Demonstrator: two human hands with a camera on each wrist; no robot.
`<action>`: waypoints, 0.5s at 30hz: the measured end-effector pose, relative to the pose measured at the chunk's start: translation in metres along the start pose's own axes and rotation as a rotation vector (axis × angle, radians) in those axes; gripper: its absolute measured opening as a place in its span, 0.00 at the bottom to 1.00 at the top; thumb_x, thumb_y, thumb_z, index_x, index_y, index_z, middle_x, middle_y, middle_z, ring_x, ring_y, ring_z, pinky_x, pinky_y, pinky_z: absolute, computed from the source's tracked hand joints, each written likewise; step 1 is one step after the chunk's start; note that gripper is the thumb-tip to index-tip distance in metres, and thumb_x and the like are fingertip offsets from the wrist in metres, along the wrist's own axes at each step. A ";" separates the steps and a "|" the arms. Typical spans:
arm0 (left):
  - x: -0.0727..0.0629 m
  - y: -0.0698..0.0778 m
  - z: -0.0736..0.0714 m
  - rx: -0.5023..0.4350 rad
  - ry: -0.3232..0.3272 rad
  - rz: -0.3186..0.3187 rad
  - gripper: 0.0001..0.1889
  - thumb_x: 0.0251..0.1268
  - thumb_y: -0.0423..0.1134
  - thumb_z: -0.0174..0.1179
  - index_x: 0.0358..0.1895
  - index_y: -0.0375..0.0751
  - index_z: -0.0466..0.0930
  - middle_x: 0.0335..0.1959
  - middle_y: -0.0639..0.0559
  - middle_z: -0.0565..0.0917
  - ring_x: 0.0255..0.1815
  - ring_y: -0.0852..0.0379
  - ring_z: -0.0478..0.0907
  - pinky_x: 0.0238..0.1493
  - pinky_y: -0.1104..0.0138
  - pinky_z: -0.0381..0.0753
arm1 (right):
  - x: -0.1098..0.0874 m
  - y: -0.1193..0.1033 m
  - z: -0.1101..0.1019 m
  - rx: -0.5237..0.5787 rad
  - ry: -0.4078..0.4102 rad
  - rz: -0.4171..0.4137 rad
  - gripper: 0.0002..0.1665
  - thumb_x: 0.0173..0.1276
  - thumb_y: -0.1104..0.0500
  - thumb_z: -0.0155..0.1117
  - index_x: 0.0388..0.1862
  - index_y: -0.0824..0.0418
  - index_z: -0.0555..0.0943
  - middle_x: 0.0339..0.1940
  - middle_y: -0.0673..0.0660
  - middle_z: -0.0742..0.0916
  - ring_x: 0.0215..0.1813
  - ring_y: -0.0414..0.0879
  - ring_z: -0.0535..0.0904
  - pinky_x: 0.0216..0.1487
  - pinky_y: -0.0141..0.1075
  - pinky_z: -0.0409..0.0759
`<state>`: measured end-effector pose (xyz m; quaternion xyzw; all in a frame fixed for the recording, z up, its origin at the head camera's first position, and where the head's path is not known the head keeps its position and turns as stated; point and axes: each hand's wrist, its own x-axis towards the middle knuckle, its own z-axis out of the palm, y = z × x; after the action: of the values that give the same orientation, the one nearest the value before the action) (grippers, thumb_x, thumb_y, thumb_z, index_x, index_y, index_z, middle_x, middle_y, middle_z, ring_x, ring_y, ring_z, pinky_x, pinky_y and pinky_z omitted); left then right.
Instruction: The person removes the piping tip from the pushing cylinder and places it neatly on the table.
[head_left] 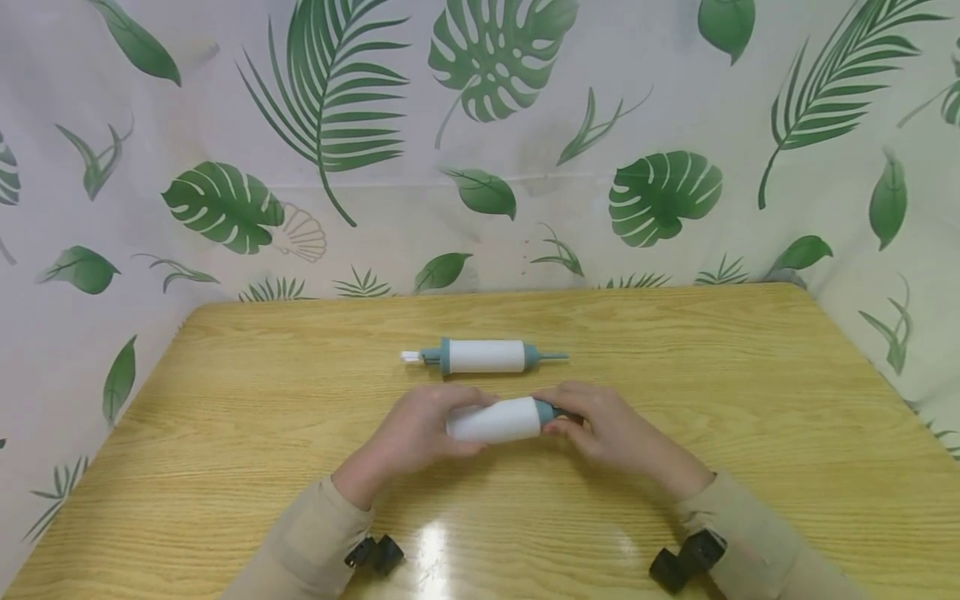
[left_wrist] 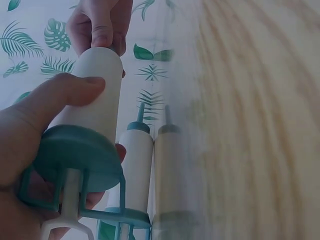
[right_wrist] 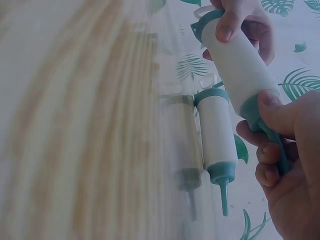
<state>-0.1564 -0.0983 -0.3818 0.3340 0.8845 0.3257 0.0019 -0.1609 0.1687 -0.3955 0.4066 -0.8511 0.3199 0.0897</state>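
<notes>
A white syringe-like tube (head_left: 501, 422) with teal ends is held between both hands above the table, its nozzle end to the right. My left hand (head_left: 418, 427) grips the body by the flanged end, thumb across the white barrel (left_wrist: 95, 112). In the left wrist view, a teal flange (left_wrist: 80, 155) with a frame and a white pull handle (left_wrist: 70, 222) sticks out behind that hand. My right hand (head_left: 603, 425) pinches the teal nozzle end, its thumb on the teal collar and fingers around the thin nozzle (right_wrist: 274, 140).
A second, similar tube (head_left: 487, 357) lies on the wooden table (head_left: 247, 400) just beyond the hands, nozzle to the right. Behind the table hangs a white leaf-printed sheet (head_left: 390, 242). Small black devices (head_left: 688, 560) sit at both wrists.
</notes>
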 end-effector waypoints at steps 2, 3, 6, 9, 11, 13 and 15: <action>0.000 0.000 0.000 -0.052 -0.005 -0.010 0.24 0.48 0.40 0.74 0.52 0.46 0.82 0.48 0.54 0.84 0.45 0.58 0.79 0.46 0.63 0.78 | 0.000 -0.001 -0.001 -0.012 0.019 -0.032 0.23 0.57 0.66 0.71 0.53 0.68 0.80 0.45 0.58 0.85 0.42 0.44 0.81 0.38 0.35 0.81; 0.000 0.000 0.000 -0.080 -0.008 -0.013 0.23 0.48 0.39 0.74 0.52 0.45 0.82 0.48 0.54 0.84 0.45 0.59 0.79 0.46 0.64 0.78 | 0.000 -0.001 -0.001 -0.015 0.027 -0.044 0.23 0.57 0.66 0.71 0.53 0.67 0.80 0.45 0.58 0.85 0.42 0.44 0.81 0.38 0.35 0.81; 0.001 0.000 -0.001 -0.122 -0.001 -0.014 0.23 0.48 0.39 0.74 0.51 0.44 0.82 0.46 0.54 0.84 0.43 0.59 0.79 0.43 0.65 0.78 | 0.000 -0.002 -0.003 -0.015 0.048 -0.060 0.25 0.55 0.67 0.72 0.53 0.66 0.80 0.43 0.56 0.84 0.36 0.40 0.78 0.33 0.32 0.79; 0.001 0.000 -0.002 -0.094 0.006 -0.001 0.23 0.48 0.39 0.74 0.51 0.44 0.82 0.46 0.54 0.84 0.44 0.59 0.79 0.45 0.64 0.78 | 0.002 -0.002 -0.006 0.001 0.044 -0.044 0.26 0.52 0.68 0.74 0.53 0.64 0.80 0.40 0.52 0.84 0.31 0.37 0.73 0.29 0.30 0.76; 0.001 0.000 -0.003 -0.058 0.012 0.008 0.24 0.47 0.39 0.75 0.52 0.43 0.82 0.47 0.54 0.84 0.46 0.58 0.79 0.47 0.63 0.78 | 0.002 -0.002 -0.008 0.024 0.026 -0.022 0.28 0.50 0.68 0.75 0.53 0.63 0.79 0.41 0.52 0.83 0.31 0.37 0.73 0.29 0.30 0.76; 0.001 0.001 -0.004 -0.023 0.015 0.019 0.25 0.47 0.40 0.75 0.52 0.43 0.81 0.48 0.54 0.84 0.47 0.57 0.79 0.50 0.62 0.77 | 0.002 -0.002 -0.011 0.057 -0.010 0.009 0.31 0.49 0.65 0.76 0.55 0.62 0.78 0.44 0.53 0.83 0.34 0.40 0.75 0.31 0.31 0.78; 0.001 0.001 -0.004 0.012 0.020 0.031 0.26 0.46 0.40 0.75 0.53 0.44 0.81 0.49 0.54 0.83 0.48 0.57 0.79 0.51 0.61 0.77 | 0.001 -0.002 -0.013 0.113 -0.054 0.073 0.34 0.51 0.61 0.76 0.58 0.62 0.75 0.49 0.55 0.82 0.37 0.42 0.75 0.34 0.33 0.79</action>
<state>-0.1571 -0.0997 -0.3778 0.3446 0.8811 0.3236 -0.0140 -0.1619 0.1752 -0.3837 0.3880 -0.8481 0.3595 0.0320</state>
